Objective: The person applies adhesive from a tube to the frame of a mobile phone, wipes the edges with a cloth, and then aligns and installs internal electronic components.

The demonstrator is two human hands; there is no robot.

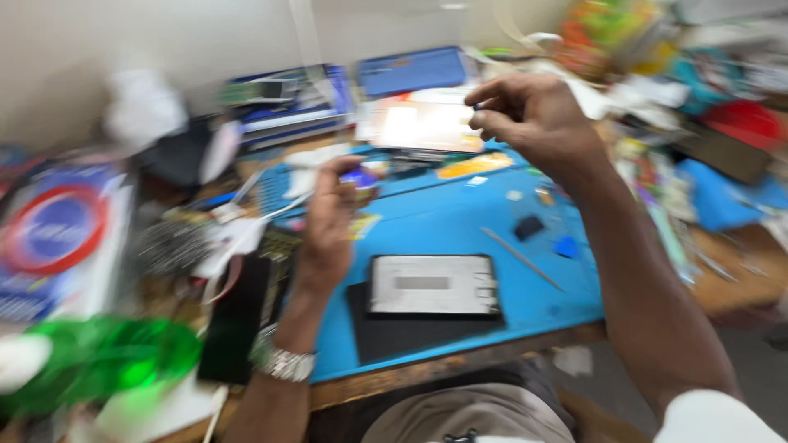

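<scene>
While blurred, left hand [332, 217] gripping small blue thing [359, 176] at ten o'clock from phone [432, 285]; right hand [529, 115] pinched shut at one o'clock.

Opened device [432, 284] on mat [460, 221] center, thin tool [521, 258] right (tweezers?), bottle [98, 361] far left

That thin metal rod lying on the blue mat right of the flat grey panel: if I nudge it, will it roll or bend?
The thin rod looks straight and slender, so probably stiff and light. Lying flat on the blue mat, it may roll sideways if round; the blur hides that. Being so low-lying, it could be fiddly to pinch up.
</scene>
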